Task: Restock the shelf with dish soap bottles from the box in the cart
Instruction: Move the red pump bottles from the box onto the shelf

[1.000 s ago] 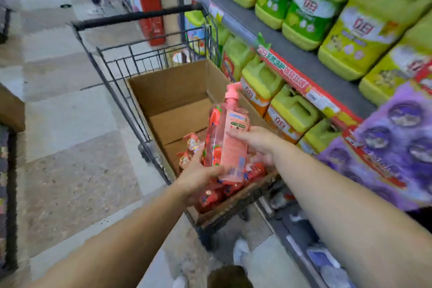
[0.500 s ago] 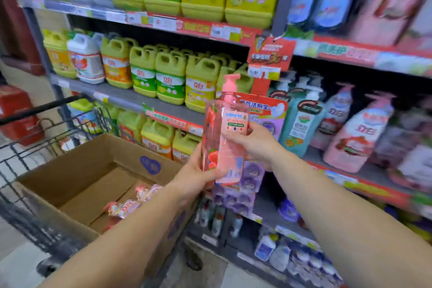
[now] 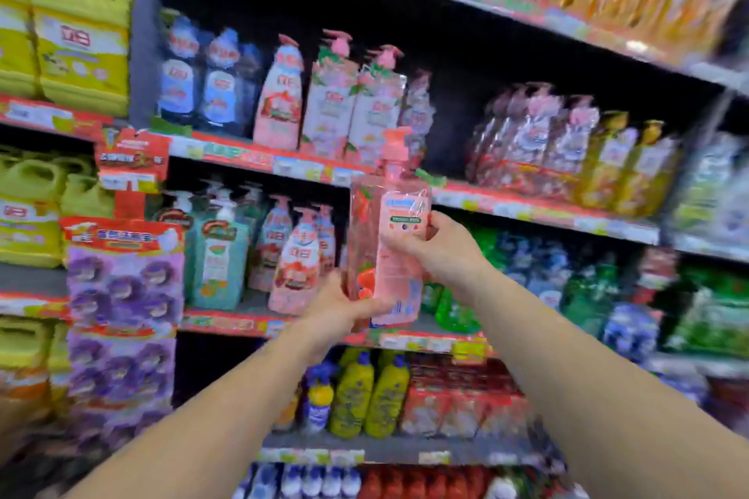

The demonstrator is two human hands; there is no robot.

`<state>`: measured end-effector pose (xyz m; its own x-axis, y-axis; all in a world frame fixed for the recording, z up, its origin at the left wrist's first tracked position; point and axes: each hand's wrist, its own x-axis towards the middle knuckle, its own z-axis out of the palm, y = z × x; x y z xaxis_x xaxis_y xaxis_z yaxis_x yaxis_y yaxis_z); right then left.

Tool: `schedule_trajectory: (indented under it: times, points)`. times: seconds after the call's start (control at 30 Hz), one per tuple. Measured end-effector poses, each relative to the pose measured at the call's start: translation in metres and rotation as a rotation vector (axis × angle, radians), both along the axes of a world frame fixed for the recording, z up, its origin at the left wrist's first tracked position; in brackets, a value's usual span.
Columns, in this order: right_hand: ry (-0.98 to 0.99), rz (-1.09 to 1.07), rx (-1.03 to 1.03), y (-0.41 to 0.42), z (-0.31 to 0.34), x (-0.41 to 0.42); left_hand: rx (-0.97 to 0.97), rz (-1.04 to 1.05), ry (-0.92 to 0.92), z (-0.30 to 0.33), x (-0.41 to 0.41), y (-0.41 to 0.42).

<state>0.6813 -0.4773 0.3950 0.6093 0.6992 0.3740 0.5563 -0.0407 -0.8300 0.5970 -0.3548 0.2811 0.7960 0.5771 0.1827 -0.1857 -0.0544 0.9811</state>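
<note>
A pink dish soap bottle with a pump top, wrapped in clear film, stands upright in front of the shelves. My left hand grips its lower left side and base. My right hand holds its right side at the label, thumb on the front. The bottle hangs before the shelf edge, where a dark gap lies between pink pump bottles and wrapped pink packs. The cart and box are out of view.
Yellow-green jugs fill the left bay. A purple hanging pack juts out at lower left. Teal and pink pump bottles stand on the lower shelf, green refill pouches to the right, yellow bottles beneath.
My view swung right and up, from the cart and box to the shelves. Both hands kept hold of the pink bottle and raised it toward the upper shelf.
</note>
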Motion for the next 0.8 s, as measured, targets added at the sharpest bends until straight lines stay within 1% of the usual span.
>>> schedule_trajectory:
  times: [0.1, 0.17, 0.37, 0.47, 0.6, 0.8]
  points:
    - [-0.033, -0.046, 0.026, -0.045, 0.020, 0.032, 0.029, -0.097, -0.011, 0.026, 0.037, -0.040]
    - [-0.036, -0.078, 0.050, -0.065, 0.031, 0.051, 0.088, -0.131, -0.014, 0.044, 0.055, -0.055]
    - [0.004, -0.153, 0.116, -0.090, 0.051, 0.102, 0.247, -0.077, 0.021, 0.082, 0.101, -0.070]
    - [-0.021, -0.173, 0.123, -0.083, 0.063, 0.127, 0.318, -0.095, -0.013, 0.094, 0.129, -0.058]
    - [-0.057, -0.169, 0.135, -0.058, 0.083, 0.166, 0.391, -0.060, -0.041, 0.120, 0.164, -0.034]
    - [-0.058, -0.162, 0.290, 0.009, 0.128, 0.233, 0.453, 0.036, -0.101, 0.179, 0.228, 0.024]
